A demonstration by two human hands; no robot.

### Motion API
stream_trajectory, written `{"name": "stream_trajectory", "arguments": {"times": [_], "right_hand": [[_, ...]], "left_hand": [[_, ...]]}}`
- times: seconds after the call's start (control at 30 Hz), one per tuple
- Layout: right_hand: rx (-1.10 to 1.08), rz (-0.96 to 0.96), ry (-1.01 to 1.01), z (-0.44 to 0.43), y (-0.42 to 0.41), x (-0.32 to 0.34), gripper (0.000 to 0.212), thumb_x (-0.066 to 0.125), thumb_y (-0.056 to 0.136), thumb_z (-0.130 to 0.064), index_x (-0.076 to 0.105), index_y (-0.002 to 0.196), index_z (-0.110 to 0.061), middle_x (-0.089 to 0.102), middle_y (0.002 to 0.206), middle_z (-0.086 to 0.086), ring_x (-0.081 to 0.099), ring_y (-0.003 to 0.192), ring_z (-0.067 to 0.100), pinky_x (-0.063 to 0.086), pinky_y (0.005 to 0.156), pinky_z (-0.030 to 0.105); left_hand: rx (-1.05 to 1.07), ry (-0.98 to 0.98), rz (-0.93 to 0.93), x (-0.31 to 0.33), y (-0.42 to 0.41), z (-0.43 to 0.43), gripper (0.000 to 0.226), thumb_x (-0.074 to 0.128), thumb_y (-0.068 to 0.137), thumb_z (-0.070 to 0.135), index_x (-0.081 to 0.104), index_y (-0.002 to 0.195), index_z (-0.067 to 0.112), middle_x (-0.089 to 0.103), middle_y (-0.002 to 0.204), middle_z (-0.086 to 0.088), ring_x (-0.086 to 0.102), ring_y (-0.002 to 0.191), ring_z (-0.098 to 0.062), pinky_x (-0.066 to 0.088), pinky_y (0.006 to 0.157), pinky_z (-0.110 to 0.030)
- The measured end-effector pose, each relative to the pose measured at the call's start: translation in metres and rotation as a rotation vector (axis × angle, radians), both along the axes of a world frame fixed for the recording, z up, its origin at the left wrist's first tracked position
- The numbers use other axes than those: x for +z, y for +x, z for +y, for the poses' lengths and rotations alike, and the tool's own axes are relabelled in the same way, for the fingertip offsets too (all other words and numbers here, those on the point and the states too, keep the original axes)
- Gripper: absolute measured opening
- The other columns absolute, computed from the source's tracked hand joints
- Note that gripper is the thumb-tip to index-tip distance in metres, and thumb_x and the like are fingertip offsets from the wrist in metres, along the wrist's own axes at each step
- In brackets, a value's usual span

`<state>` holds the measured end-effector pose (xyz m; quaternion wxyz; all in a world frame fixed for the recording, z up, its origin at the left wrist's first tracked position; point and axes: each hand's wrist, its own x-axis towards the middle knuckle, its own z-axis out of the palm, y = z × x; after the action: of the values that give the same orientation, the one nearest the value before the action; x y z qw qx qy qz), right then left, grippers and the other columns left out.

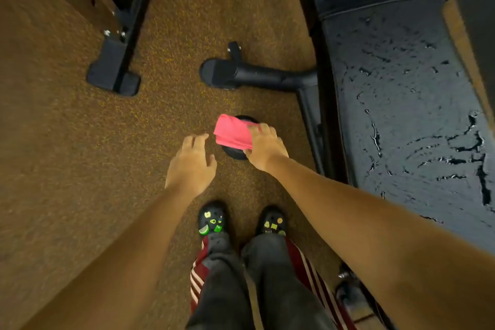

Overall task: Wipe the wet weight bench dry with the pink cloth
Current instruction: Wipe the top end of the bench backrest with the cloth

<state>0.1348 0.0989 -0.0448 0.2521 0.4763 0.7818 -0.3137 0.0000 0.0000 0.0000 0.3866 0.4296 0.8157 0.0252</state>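
Currently fetching | right hand [263, 147] gripping pink cloth [231, 132] atop black disc [233, 153] on floor | left hand [191, 166] hovering open beside it | weight bench [401, 104] at right, looking wet, unwiped | next: likely carrying cloth onto pad.

head view, steep downward look at floor [67, 142], close above hands

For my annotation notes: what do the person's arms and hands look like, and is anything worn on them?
The left hand and right hand wear no gloves, and no ring, watch or bracelet shows. The arms behind them are uncovered, with no sleeves in view.
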Motion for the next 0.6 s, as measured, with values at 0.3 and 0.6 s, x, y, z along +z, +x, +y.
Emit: {"name": "stream_trajectory", "arguments": {"times": [0.3, 0.6], "right_hand": [[-0.069, 0.03, 0.096, 0.016, -0.026, -0.045, 0.06, 0.049, 0.096, -0.02, 0.019, 0.148, -0.012, 0.026, 0.151, 0.015, 0.023, 0.14, 0.03, 0.019, 0.115, 0.042], [-0.047, -0.073, 0.145, 0.018, -0.028, -0.069, 0.068, 0.058, 0.09, -0.035, 0.025, 0.145, -0.011, 0.027, 0.143, 0.013, 0.029, 0.131, 0.029, 0.026, 0.11, 0.042]], "left_hand": [[-0.025, -0.056, -0.022, -0.045, -0.004, -0.007, 0.05, 0.045, 0.096, 0.023, 0.031, 0.143, 0.014, 0.033, 0.142, -0.009, 0.048, 0.121, -0.032, 0.041, 0.093, -0.042], [-0.045, -0.046, -0.04, -0.061, -0.01, 0.012, 0.05, 0.045, 0.096, 0.025, 0.031, 0.142, 0.015, 0.034, 0.141, -0.008, 0.057, 0.108, -0.028, 0.05, 0.087, -0.041]]}}
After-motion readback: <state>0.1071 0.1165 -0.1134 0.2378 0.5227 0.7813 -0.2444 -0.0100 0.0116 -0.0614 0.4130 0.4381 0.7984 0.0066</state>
